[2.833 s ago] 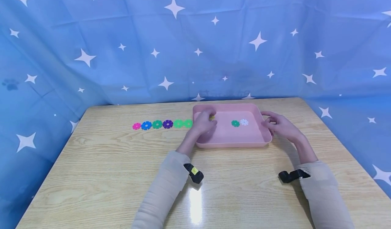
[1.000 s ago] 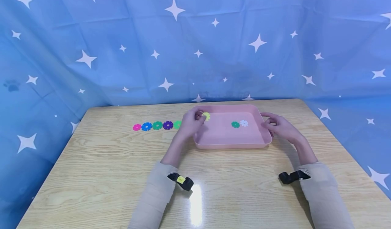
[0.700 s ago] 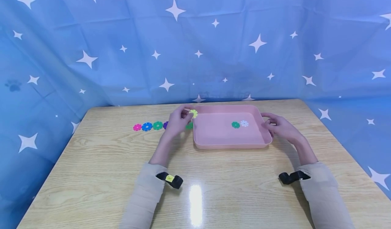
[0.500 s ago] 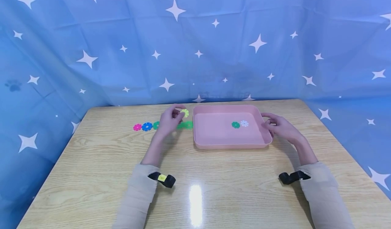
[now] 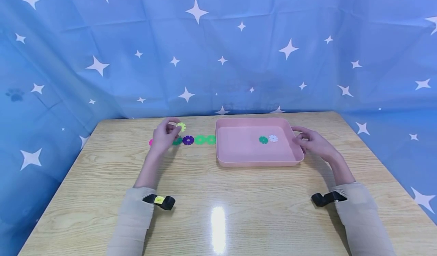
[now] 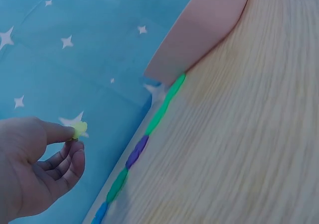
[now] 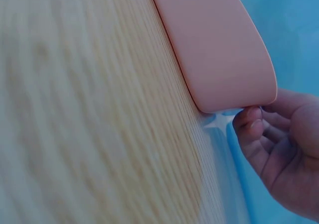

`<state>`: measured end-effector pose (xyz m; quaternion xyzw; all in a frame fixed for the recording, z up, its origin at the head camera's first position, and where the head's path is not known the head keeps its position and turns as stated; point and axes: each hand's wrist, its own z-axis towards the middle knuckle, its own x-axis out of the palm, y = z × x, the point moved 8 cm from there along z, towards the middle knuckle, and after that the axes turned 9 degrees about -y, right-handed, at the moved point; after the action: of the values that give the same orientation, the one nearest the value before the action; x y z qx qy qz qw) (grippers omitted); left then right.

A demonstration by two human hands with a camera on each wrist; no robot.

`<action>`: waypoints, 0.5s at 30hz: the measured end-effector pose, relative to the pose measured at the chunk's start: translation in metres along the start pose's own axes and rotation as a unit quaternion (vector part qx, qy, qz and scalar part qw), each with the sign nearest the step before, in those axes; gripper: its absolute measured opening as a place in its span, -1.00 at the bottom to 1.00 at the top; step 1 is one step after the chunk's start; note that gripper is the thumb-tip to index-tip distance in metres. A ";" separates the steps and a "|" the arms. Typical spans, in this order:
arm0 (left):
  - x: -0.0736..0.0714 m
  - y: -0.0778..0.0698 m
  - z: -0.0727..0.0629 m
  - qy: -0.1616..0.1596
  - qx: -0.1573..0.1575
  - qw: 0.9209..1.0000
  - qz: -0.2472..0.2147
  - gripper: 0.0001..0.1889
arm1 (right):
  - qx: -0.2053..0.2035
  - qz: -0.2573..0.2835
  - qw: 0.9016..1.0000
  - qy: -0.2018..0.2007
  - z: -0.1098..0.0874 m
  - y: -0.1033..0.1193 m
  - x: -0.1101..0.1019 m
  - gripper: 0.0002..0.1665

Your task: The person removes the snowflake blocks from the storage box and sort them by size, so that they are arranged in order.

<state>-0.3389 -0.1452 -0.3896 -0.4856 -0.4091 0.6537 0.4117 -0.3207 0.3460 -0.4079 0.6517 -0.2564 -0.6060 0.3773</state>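
Observation:
My left hand [image 5: 164,136] pinches a yellow snowflake disc [image 5: 182,126] between thumb and fingertips, above a row of discs on the table. In the left wrist view the yellow disc [image 6: 79,130] is held clear of the row. From the right, the row shows two bright green discs [image 5: 211,139] by the tray, a purple disc [image 5: 188,140], a darker green disc [image 5: 177,141] and part of a pink disc [image 5: 151,142]; my left hand hides the blue one in the head view. My right hand [image 5: 315,143] grips the right rim of a pink tray [image 5: 259,164].
Inside the tray lie a green disc [image 5: 263,139] and a white disc [image 5: 273,138]. The wooden table [image 5: 259,210] reaches back to a blue curtain [image 5: 205,58] with white stars. The tray's left wall borders the row's right end.
My left hand has lifted the yellow disc out of the tray and carried it left over the row. My right hand and the tray have stayed in place.

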 end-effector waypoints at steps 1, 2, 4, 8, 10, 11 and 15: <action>-0.005 0.002 0.000 -0.003 -0.001 1.000 0.003 -0.71 | 0.000 0.000 1.000 0.001 0.000 0.000 0.000 -0.33; -0.009 0.004 -0.001 -0.007 -0.003 1.000 0.008 -0.71 | 0.000 0.000 1.000 0.001 0.000 -0.001 0.000 -0.33; -0.018 0.008 -0.001 -0.015 -0.007 1.000 0.017 -0.72 | -0.001 0.000 1.000 0.001 0.000 -0.001 0.000 -0.33; -0.034 0.019 -0.001 -0.029 -0.021 0.999 0.030 -0.72 | 0.001 0.002 1.000 0.000 0.000 -0.001 -0.001 -0.33; -0.043 0.025 -0.001 -0.035 -0.029 0.998 0.033 -0.72 | 0.003 0.003 1.000 -0.001 0.000 -0.001 -0.001 -0.33; -0.047 0.029 -0.001 -0.040 -0.037 0.998 0.032 -0.72 | 0.004 0.002 1.000 -0.001 0.000 -0.001 -0.001 -0.32; -0.067 0.038 -0.001 -0.053 -0.062 0.996 0.036 -0.71 | 0.001 -0.001 1.000 -0.003 0.000 -0.001 -0.001 -0.33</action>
<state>-0.3309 -0.2201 -0.4058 -0.4892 -0.4521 0.6664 0.3349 -0.3208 0.3472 -0.4081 0.6507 -0.2573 -0.6078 0.3755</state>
